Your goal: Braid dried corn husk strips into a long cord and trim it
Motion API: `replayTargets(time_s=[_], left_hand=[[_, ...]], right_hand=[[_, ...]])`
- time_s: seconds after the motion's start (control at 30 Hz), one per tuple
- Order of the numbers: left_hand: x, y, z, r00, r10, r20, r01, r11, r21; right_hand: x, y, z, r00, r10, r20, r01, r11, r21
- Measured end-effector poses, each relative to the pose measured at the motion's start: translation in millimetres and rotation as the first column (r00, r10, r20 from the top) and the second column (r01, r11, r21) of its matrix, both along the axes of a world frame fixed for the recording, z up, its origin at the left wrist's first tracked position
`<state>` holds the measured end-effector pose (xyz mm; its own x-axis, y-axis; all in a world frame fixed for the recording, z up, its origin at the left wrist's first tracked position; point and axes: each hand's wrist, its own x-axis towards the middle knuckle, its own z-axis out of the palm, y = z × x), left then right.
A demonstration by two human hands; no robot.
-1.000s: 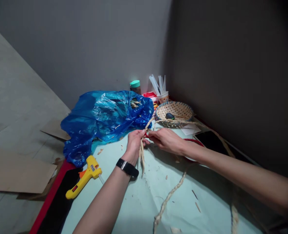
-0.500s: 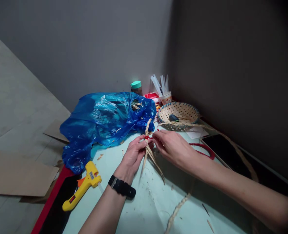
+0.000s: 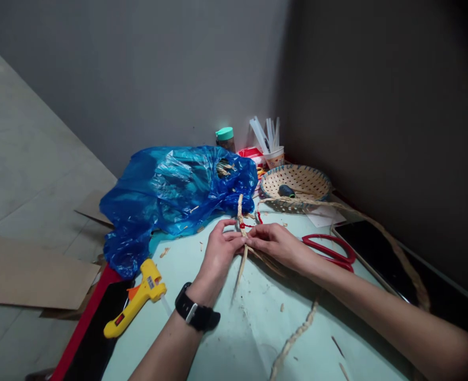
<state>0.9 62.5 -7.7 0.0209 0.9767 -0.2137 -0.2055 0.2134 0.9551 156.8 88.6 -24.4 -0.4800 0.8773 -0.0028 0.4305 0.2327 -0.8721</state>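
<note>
A pale braid of dried plant fibre (image 3: 240,207) points away from me, with a red cord (image 3: 242,226) tied round it. Below the cord, my left hand (image 3: 220,247) pinches the braid between thumb and fingers. My right hand (image 3: 274,243) meets it there, its fingertips closed on the braid's loose strands. These strands (image 3: 241,267) fan out beneath both hands. A loose end of the red cord lies just beyond my right fingers. Red-handled scissors (image 3: 332,251) lie partly behind my right forearm.
A blue plastic bag (image 3: 170,185) fills the back left. At the left edge lies a yellow glue gun (image 3: 138,299). A woven basket (image 3: 317,185) holding a dark spool (image 3: 286,191) stands back right, near a cup of glue sticks (image 3: 274,157). Another braid (image 3: 295,336) lies in front.
My right hand has moved from the red cord down to the loose strands and draws some rightward. The scissors show more fully. The view has shifted slightly.
</note>
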Motion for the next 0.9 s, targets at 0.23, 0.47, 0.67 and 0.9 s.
replayTargets(time_s=[0.23, 0.47, 0.67, 0.9], left_hand=[[-3, -7, -1.6, 0.993, 0.011, -0.117, -0.016, 0.999, -0.043], [-4, -9, -3.1, 0.987, -0.077, -0.144, 0.064, 0.993, -0.096], [-6, -5, -6.8, 0.986, -0.105, -0.133, 0.086, 0.986, -0.140], [-12, -1, -9.6, 0.983, -0.157, -0.094, 0.137, 0.973, -0.184]], right_hand=[[1, -6, 2.5, 0.998, 0.006, 0.061, -0.007, 1.000, 0.020], [1, -10, 8.6, 0.993, -0.014, 0.119, 0.007, 0.999, 0.054], [2, -12, 8.8, 0.991, -0.061, 0.119, 0.057, 0.998, 0.031], [1, -11, 15.5, 0.985, -0.072, 0.157, 0.080, 0.996, -0.047]])
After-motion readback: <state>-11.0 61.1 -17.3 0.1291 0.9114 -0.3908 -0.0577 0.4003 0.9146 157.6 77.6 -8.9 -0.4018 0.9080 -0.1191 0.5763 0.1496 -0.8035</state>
